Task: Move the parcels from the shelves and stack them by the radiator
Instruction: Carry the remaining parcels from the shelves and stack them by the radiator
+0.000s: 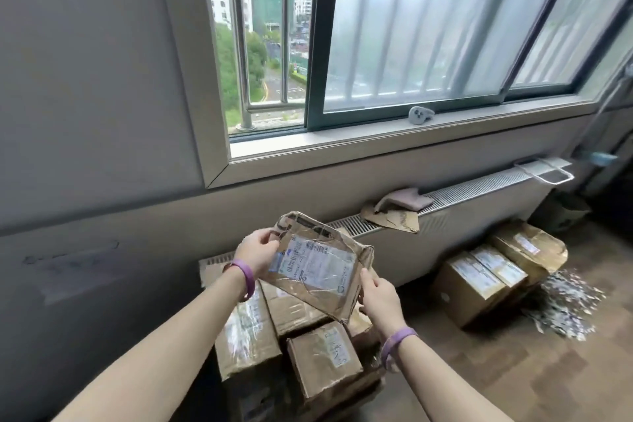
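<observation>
Flat crumpled parcel held above stack by radiator — left hand and right hand pinched shut on opposite edges. Best lowered level, label up, onto broadest box — avoid overhang.

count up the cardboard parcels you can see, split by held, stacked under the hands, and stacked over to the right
Held in both hands: 1
Pile under the hands, as far as visible: 4
Group on the floor to the right: 3
Total: 8
</observation>
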{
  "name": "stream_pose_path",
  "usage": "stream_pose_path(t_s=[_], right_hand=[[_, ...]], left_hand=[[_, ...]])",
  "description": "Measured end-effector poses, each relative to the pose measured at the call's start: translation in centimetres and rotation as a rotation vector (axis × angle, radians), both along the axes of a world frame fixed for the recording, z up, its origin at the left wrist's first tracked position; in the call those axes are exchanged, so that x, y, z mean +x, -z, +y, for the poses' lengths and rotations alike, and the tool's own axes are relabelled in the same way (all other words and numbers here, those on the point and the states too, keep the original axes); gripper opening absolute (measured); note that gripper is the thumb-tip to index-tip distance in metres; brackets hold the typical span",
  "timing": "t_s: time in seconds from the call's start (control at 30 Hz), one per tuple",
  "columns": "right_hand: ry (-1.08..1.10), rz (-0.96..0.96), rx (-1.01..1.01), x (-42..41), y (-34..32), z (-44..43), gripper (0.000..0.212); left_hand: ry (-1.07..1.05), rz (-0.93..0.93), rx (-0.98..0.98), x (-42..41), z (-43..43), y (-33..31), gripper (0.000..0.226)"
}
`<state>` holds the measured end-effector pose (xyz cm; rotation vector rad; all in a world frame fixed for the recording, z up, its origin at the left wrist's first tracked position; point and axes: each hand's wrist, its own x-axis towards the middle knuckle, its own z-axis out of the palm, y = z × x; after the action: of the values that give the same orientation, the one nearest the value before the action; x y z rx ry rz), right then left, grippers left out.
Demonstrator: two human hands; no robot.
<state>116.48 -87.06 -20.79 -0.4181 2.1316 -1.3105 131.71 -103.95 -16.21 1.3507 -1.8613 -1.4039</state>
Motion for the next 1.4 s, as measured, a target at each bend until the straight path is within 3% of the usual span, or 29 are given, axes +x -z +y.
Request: stream_pose_path(t_s=[0.13,0.37,0.73,1.03,1.2,1.4], right_hand=[[0.011,-0.128,0.02,-5.7,0.8,-2.4,0.035],[0.075,-0.377,0.025,-12.2,4.5,-4.9,0.024],[0.122,-0.752,0.043,-14.0,8.5,-6.4,0.019],[0.034,-0.716,0.14,-14.9,8.9,-6.9,0.026],[-0.089,-0.653,0.258,-15.7,7.9,-6.5,0.056],[-0.13,-0.594,0.323,-16.1,6.7,-6.4,0.044]], left_hand=[[0.1,-0.142,-0.041,-7.8,-4.5,0.4,0.047],[0.227,-0.252,-0.114,-17.9,-9.2,2.7,0.043],[0.291,-0.393,0.001,-22.6,-12.3,9.9,0.054],[0.265,-0.478,-0.049,-23.1,-12.9,12.1,0.041],[0.238,-0.527,-0.133,-23.2,-12.3,11.9,0.043],[0.177,-0.542,-0.184,-23.0,-11.3,10.9,0.05]])
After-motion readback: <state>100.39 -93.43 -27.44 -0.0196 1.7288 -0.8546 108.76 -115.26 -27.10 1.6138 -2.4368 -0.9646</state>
